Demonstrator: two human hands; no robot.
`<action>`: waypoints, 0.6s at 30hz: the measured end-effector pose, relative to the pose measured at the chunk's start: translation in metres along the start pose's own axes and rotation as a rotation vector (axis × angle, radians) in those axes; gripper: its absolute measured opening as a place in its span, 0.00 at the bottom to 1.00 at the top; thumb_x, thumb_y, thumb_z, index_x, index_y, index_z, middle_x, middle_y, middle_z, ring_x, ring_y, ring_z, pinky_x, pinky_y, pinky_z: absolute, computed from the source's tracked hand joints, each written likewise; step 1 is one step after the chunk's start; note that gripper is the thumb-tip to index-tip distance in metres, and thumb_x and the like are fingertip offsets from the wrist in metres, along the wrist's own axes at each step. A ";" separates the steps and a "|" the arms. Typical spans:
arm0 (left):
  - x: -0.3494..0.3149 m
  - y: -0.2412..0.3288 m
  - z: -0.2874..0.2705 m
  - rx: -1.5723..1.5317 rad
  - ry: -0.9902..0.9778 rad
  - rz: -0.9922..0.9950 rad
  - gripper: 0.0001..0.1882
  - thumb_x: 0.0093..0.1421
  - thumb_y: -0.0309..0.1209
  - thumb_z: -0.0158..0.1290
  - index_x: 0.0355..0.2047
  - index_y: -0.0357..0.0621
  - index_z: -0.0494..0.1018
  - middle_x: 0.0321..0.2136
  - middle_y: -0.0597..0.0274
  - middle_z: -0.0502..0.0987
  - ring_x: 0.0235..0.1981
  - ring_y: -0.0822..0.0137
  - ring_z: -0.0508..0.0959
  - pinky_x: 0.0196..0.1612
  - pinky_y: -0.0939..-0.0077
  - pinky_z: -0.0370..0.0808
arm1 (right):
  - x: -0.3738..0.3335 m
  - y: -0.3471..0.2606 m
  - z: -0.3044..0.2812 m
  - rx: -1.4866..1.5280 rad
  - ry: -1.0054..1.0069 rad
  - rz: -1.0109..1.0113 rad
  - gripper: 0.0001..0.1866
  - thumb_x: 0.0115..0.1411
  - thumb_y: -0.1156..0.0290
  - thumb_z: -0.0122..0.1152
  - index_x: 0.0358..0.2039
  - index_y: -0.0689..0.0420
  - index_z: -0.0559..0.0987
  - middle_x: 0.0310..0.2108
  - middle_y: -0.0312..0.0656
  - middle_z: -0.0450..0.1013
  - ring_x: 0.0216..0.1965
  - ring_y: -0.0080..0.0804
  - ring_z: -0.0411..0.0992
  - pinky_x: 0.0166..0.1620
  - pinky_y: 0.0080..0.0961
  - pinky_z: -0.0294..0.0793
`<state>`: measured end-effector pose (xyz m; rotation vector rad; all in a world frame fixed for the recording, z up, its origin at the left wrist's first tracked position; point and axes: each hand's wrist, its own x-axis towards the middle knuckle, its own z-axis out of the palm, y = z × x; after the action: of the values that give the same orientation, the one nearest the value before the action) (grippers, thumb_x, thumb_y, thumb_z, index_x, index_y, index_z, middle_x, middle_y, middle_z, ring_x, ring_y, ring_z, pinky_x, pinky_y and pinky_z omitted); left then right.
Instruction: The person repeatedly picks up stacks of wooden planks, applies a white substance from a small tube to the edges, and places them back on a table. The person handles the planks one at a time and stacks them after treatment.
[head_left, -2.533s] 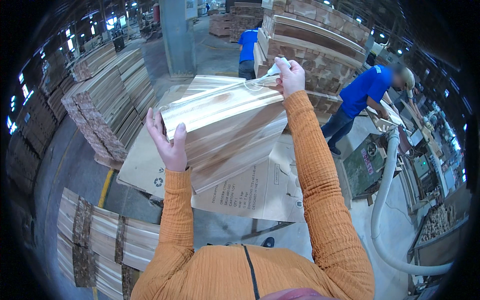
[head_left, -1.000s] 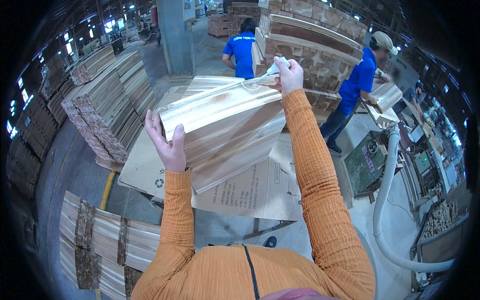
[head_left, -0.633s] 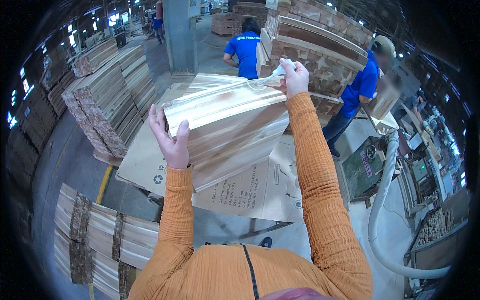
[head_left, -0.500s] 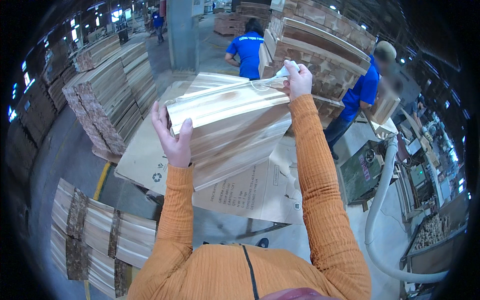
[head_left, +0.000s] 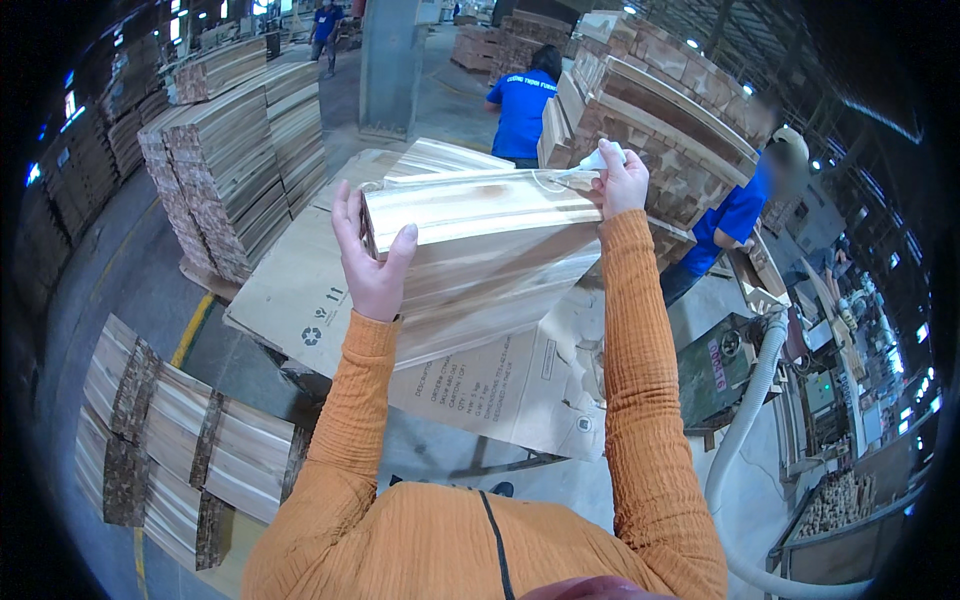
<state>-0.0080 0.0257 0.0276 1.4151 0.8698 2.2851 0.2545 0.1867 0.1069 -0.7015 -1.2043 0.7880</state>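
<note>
In front of me a stack of pale wooden boards [head_left: 490, 209] lies on a flattened cardboard sheet [head_left: 282, 292]. My left hand [head_left: 375, 255] clasps the left end of the top board, thumb on the near face and fingers round the far edge. At the right end, my right hand [head_left: 624, 183] is closed on a small white tapered thing [head_left: 603, 157], whose kind I cannot make out. A thin pale loop [head_left: 549, 182] hangs from it against the board. The lower fingers of that hand rest by the board's corner.
Tall stacks of boards stand at left [head_left: 225, 170] and far right [head_left: 665, 120]. Strapped boards [head_left: 170, 425] lie lower left. One person in blue [head_left: 525, 105] is beyond the table, another [head_left: 735, 220] at right near a green machine [head_left: 718, 362] with a grey hose [head_left: 745, 420].
My view has shifted, so the boards and both hands sit slightly farther right in the picture. Both hands keep their holds. The person at right has leaned and turned.
</note>
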 end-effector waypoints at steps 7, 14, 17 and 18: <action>0.000 -0.002 -0.001 0.029 -0.002 0.017 0.40 0.51 0.30 0.52 0.60 0.37 0.42 0.55 0.40 0.55 0.56 0.57 0.60 0.57 0.67 0.55 | 0.000 0.001 0.001 0.002 0.017 -0.006 0.13 0.52 0.65 0.62 0.20 0.57 0.70 0.13 0.31 0.63 0.12 0.15 0.60 0.13 0.13 0.59; 0.002 -0.008 -0.007 0.009 -0.014 0.019 0.43 0.50 0.29 0.55 0.60 0.35 0.42 0.56 0.34 0.51 0.56 0.54 0.60 0.57 0.65 0.58 | 0.000 0.001 0.003 -0.025 -0.002 -0.008 0.12 0.53 0.65 0.62 0.21 0.57 0.70 0.13 0.30 0.63 0.12 0.14 0.59 0.13 0.13 0.59; 0.001 -0.008 -0.007 0.004 -0.011 0.018 0.43 0.49 0.29 0.55 0.59 0.35 0.42 0.56 0.34 0.51 0.56 0.53 0.59 0.58 0.66 0.57 | 0.000 0.002 0.001 -0.026 -0.009 0.007 0.11 0.54 0.65 0.61 0.23 0.56 0.71 0.15 0.30 0.64 0.13 0.13 0.59 0.13 0.12 0.60; 0.001 -0.009 -0.007 0.003 -0.010 0.016 0.43 0.49 0.29 0.56 0.59 0.35 0.42 0.56 0.34 0.51 0.57 0.53 0.59 0.58 0.66 0.57 | 0.000 0.002 0.000 -0.020 -0.010 0.010 0.11 0.54 0.65 0.61 0.23 0.56 0.71 0.15 0.30 0.64 0.13 0.13 0.59 0.13 0.12 0.60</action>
<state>-0.0150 0.0311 0.0207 1.4382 0.8623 2.2878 0.2539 0.1881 0.1054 -0.7211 -1.2201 0.7892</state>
